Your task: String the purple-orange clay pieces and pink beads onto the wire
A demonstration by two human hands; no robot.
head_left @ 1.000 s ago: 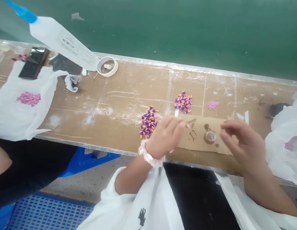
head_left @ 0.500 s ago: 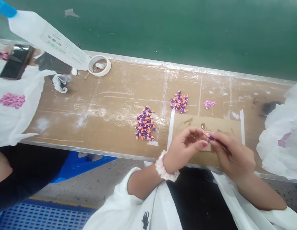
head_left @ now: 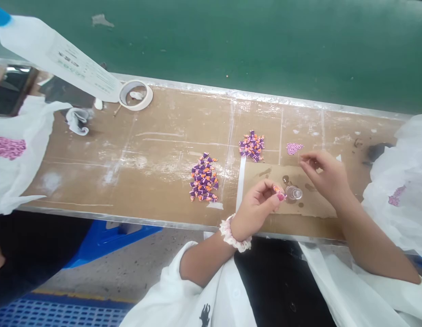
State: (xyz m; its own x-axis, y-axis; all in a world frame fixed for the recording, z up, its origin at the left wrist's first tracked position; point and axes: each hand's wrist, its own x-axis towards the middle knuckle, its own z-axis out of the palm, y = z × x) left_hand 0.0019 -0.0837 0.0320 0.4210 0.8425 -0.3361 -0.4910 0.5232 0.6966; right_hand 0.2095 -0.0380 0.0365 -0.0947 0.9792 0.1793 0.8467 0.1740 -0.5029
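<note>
My left hand [head_left: 256,206] pinches a small orange-and-purple piece [head_left: 277,190] at its fingertips, just left of a small clear cap [head_left: 294,193] standing on a cardboard sheet [head_left: 316,204]. My right hand [head_left: 325,175] hovers with its thumb and forefinger pinched together close to a little heap of pink beads [head_left: 294,147]; whether it holds a bead is too small to see. A large pile of purple-and-orange pieces [head_left: 204,177] lies to the left, and a smaller pile [head_left: 252,145] lies behind the cardboard.
A tape roll [head_left: 135,94] and a white glue bottle [head_left: 57,56] sit at the back left. White bags with pink beads lie at the left [head_left: 13,150] and right [head_left: 398,190]. Another person in black [head_left: 27,254] sits at the left. A green belt [head_left: 231,41] runs behind.
My hands, joined over the piece half a second ago, have parted. The left keeps the piece near the cap; the right has moved back and right toward the pink beads.
</note>
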